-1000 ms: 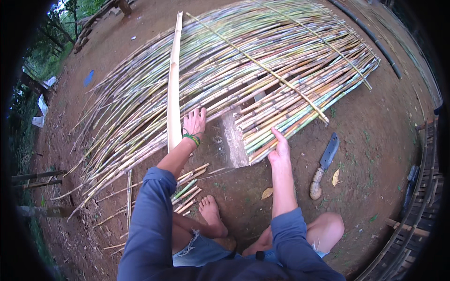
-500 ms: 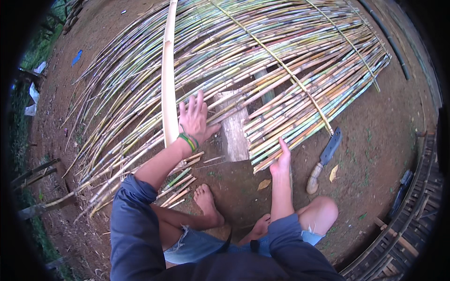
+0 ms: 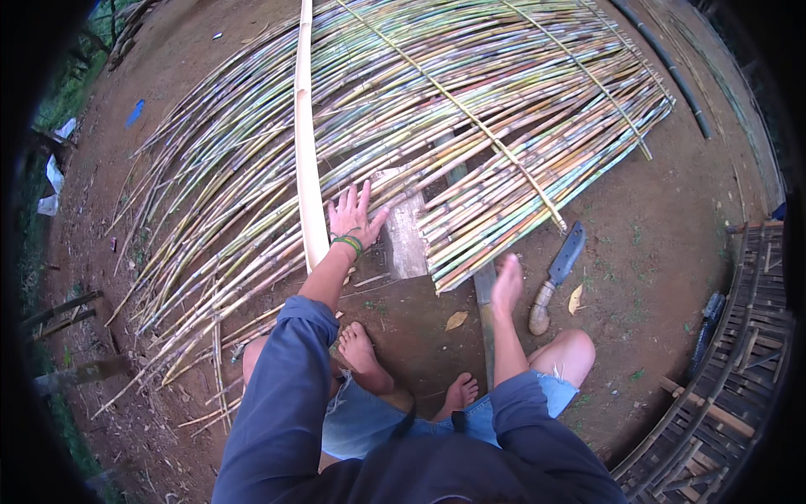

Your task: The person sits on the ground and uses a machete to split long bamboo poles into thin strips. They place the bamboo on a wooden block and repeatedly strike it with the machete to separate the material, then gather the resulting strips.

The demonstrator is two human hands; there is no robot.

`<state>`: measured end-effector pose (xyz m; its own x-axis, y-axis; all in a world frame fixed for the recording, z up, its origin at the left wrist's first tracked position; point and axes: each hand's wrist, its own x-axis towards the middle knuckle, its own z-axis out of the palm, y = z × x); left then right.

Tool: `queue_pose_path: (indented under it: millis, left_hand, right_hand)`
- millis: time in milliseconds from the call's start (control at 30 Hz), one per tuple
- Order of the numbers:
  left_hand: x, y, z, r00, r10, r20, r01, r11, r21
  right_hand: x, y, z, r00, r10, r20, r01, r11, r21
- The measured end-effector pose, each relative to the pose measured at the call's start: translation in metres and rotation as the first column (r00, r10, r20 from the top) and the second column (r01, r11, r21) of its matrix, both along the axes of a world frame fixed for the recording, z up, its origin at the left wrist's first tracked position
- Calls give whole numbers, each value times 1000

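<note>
A broad mat of long thin canes (image 3: pixel 252 168), yellow, green and purplish, lies before me, with several crossing strips over it. My left hand (image 3: pixel 357 223), fingers spread, rests on or just over the canes beside a long pale split-bamboo strip (image 3: pixel 306 160). Under that hand's side of the mat lies a worn wooden block (image 3: pixel 406 239). Edge-on to view, my right hand (image 3: pixel 506 286) is stretched out with nothing visible in it, just off the cut cane ends (image 3: pixel 445 269). Right of it on the ground lies a dark-bladed knife (image 3: pixel 556 273) with a pale handle.
A grey pole (image 3: pixel 487 323) runs under the mat toward me. At the right stands a slatted bamboo structure (image 3: pixel 730 361). A dark pole (image 3: pixel 667 67) lies at the far right. Loose cane pieces (image 3: pixel 220 370) lie at left, and dry leaves (image 3: pixel 456 320) on the soil.
My right hand has come off the cane ends and sits slightly lower. My left hand has shifted a little nearer to me. The view has moved slightly.
</note>
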<state>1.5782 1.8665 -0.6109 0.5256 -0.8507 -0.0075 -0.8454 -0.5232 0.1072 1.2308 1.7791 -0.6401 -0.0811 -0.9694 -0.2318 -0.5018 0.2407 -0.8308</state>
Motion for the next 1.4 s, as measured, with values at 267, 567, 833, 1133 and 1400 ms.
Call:
queue_pose_path:
  millis: [267, 567, 833, 1133, 1400]
  left_hand:
    - [-14, -12, 5, 991, 128, -23, -126, 989, 72]
    - [-13, -26, 6, 972, 219, -81, -206, 968, 144]
    - [-14, 2, -17, 983, 181, 15, -179, 981, -68]
    - [-9, 2, -2, 983, 134, -122, -134, 991, 12]
    - [-8, 8, -6, 987, 118, -110, -118, 993, 3]
  right_hand:
    - [-157, 33, -44, 497, 263, -827, 48, 943, 330]
    - [-148, -21, -39, 683, 135, -718, 34, 976, 216]
    - [-113, 24, 111, 841, -95, 533, 56, 995, 88]
    - [7, 94, 168, 818, 285, 499, -396, 909, 131]
    - [85, 82, 142, 827, 407, 388, -486, 864, 129]
